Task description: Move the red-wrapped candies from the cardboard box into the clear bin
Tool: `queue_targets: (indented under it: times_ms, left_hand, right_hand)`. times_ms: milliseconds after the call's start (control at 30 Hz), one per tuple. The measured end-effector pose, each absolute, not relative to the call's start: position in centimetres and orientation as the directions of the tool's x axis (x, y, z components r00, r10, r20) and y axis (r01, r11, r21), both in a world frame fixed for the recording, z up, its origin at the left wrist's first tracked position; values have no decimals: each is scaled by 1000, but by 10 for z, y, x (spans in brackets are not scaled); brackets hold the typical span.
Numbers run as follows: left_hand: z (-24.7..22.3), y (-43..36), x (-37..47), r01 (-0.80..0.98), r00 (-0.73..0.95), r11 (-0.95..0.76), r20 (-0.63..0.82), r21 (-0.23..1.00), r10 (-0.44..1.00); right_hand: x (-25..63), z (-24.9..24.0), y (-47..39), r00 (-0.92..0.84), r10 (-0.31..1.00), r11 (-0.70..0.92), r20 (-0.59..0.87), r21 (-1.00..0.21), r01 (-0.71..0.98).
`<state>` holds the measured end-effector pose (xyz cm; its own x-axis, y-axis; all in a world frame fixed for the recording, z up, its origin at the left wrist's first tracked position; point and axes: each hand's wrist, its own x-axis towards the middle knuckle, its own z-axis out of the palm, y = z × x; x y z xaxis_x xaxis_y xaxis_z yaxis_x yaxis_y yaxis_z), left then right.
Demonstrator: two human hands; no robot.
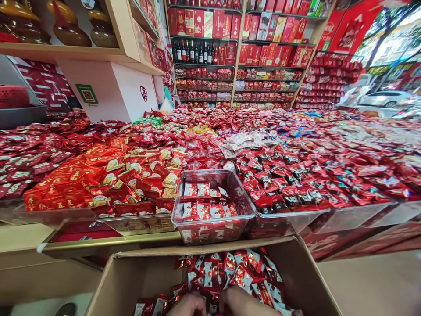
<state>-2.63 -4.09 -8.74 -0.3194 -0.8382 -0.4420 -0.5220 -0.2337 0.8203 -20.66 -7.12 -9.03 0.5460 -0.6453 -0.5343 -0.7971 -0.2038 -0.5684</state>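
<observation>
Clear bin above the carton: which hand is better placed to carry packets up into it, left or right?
Right, marginally. Both hands are buried in the red packets in the cardboard carton. The right hand lies more directly below the clear bin; the left hand sits toward its left corner. Grips aren't visible.

hands cut off by bottom edge, fingers buried among red packets, grip unclear

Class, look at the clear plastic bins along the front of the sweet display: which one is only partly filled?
The clear bin right behind the cardboard box. Its red-and-white packets only cover the bottom, leaving its walls bare, while the neighbouring bins are heaped full.
</observation>
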Motion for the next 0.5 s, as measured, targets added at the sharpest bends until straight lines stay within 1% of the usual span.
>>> queue_targets:
  times_ms: [67, 100, 167, 200, 233, 300, 333, 400, 500]
  left_hand:
    - [-83, -45, -23, -454, -265, -291, -439, 842, -859]
    - [-81, -47, -22, -406, -235, -321, -437, 855, -868]
    - [-75, -52, -21, -292, -188, -366, -428, 884, -884]
    - [-72, -54, -21, -232, -173, -390, -432, 891, -885]
    - [-70, -56, -21, -174, -165, -412, -439, 895, -883]
    - [-64, -57, -23, -73, -164, -448, -454, 891, -876]
    - [-61, -56, -24, -32, -168, -461, -460, 887, -872]
    - [-55, -53, -27, 31, -181, -482, -469, 876, -864]
    - [-48, -49, -31, 94, -209, -504, -478, 859, -853]
  right_hand:
    - [-211, -87, -74, 507, -706, -139, -495, -605, -784]
    - [-213, -85, -75, 509, -728, -110, -459, -655, -748]
    - [-216, -80, -78, 513, -762, 14, -396, -802, -597]
    - [-216, -78, -80, 513, -764, 114, -391, -865, -488]
    - [-216, -75, -81, 514, -753, 230, -411, -896, -379]
    - [-213, -68, -81, 522, -710, 438, -473, -877, -198]
    - [-212, -65, -81, 532, -692, 502, -488, -855, -132]
    - [-209, -59, -79, 553, -684, 548, -475, -835, -39]
    - [-205, -56, -74, 551, -704, 535, -449, -845, -5]
